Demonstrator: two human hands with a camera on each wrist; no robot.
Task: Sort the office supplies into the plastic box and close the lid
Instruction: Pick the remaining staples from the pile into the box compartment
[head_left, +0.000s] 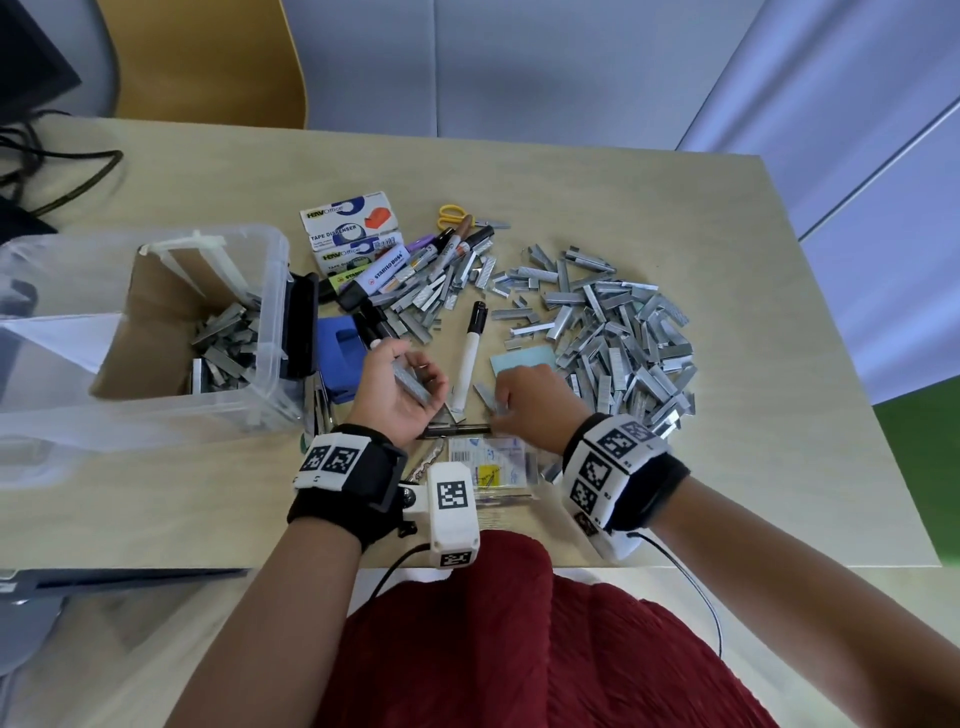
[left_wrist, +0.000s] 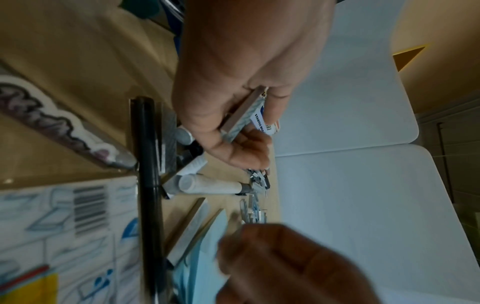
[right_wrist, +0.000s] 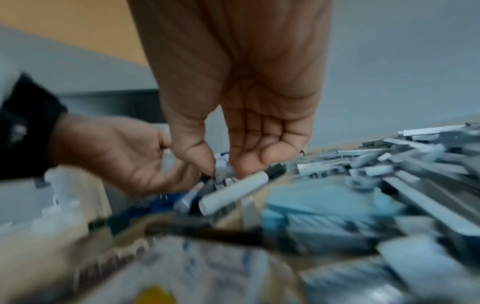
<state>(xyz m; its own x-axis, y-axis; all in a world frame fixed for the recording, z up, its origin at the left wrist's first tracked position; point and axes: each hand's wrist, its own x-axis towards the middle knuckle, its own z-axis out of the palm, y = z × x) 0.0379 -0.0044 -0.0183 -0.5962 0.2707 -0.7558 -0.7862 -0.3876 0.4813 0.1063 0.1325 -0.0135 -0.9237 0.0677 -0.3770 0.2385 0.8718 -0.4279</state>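
My left hand (head_left: 410, 387) lies palm up near the table's middle, fingers curled round a few staple strips (head_left: 413, 382); the strips (left_wrist: 240, 112) also show in the left wrist view. Just to its right, my right hand (head_left: 506, 408) reaches down and pinches a staple strip (head_left: 491, 400) lying on the table; thumb and finger meet on it (right_wrist: 223, 170). The clear plastic box (head_left: 156, 415) stands open at the left, with staple strips (head_left: 223, 345) in it. A big heap of staple strips (head_left: 608, 332) covers the table's right side.
A white marker (head_left: 470, 353), blue sticky notes (head_left: 522, 358) and a black pen (head_left: 457, 429) lie around my hands. Behind are markers, tape dispenser boxes (head_left: 353, 223) and yellow scissors (head_left: 452, 213). A black stapler (head_left: 301, 322) and blue hole punch (head_left: 337, 353) sit beside the box.
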